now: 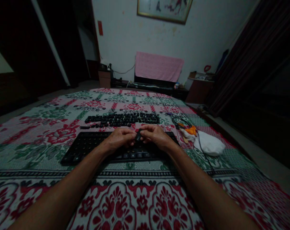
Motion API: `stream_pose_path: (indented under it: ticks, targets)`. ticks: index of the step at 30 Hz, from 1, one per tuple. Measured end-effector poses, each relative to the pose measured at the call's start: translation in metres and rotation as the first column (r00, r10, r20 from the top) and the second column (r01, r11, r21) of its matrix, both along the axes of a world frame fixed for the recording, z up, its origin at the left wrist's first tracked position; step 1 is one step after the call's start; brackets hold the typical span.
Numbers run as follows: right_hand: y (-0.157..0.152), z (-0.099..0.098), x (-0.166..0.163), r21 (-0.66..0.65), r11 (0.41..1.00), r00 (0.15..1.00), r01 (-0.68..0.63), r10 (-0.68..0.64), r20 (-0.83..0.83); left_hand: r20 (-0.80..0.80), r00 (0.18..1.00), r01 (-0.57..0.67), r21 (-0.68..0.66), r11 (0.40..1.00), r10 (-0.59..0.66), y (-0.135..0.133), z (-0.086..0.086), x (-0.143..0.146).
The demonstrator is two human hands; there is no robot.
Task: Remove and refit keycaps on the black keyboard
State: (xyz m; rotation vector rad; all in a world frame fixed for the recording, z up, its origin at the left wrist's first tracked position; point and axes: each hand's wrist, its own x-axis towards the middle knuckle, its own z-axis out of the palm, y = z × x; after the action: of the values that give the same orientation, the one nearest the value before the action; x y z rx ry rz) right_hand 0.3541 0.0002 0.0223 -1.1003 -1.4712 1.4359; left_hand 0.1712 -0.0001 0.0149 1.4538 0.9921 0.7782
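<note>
A black keycap (138, 136) is pinched between my two hands, above the middle of a black keyboard (84, 143). My left hand (121, 138) grips it from the left with thumb and fingertips. From the right, my right hand (155, 135) closes its fingers on the same keycap. Most of the keyboard's upper part shows bare key sockets; some keys (132, 155) sit along its near edge. Behind the keyboard, many loose black keycaps (122, 119) lie in rough rows on the patterned cloth. My hands and forearms hide part of the keyboard.
Right of the keyboard lie a white bag (210, 143), an orange cloth-like item (190, 130) and a dark cable (202, 148). A flowered cover (130, 198) spreads under everything. Farther off, a pink towel (159, 66) hangs over a screen by the wall.
</note>
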Motion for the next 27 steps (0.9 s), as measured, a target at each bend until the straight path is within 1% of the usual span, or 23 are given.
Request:
stream_pose_path:
  ticks: [3,8,12,18,22,27]
  targets:
    - [0.0018,-0.0014,0.0006,-0.016,0.999,0.998,0.041,-0.042,-0.041,0.014,1.0,0.021,-0.038,0.999,-0.021,0.0009,-0.002,-0.001]
    - [0.0022,-0.0029,0.0004,-0.038,0.998,0.997,0.046,-0.049,-0.056,0.06,0.998,-0.022,-0.061,0.998,0.025,0.0048,-0.0069,-0.0027]
    - [0.0018,-0.0025,0.0006,-0.054,0.997,0.997,0.048,-0.051,-0.064,0.064,0.996,-0.054,-0.064,0.997,0.058,0.0061,-0.0083,-0.0033]
    - [0.0029,-0.004,0.0026,-0.042,0.999,0.998,0.033,-0.035,-0.049,0.047,0.997,-0.064,-0.04,0.997,0.066,0.0059,-0.0073,-0.003]
    - [0.0036,-0.0058,0.0038,-0.028,0.999,0.999,0.021,-0.023,-0.048,0.041,0.996,-0.074,-0.048,0.996,0.076,0.0061,-0.007,-0.003]
    - [0.003,-0.0048,0.0028,0.003,0.999,0.998,0.044,-0.044,-0.038,0.044,0.998,-0.053,-0.035,0.998,0.055,0.0053,-0.0064,-0.0027]
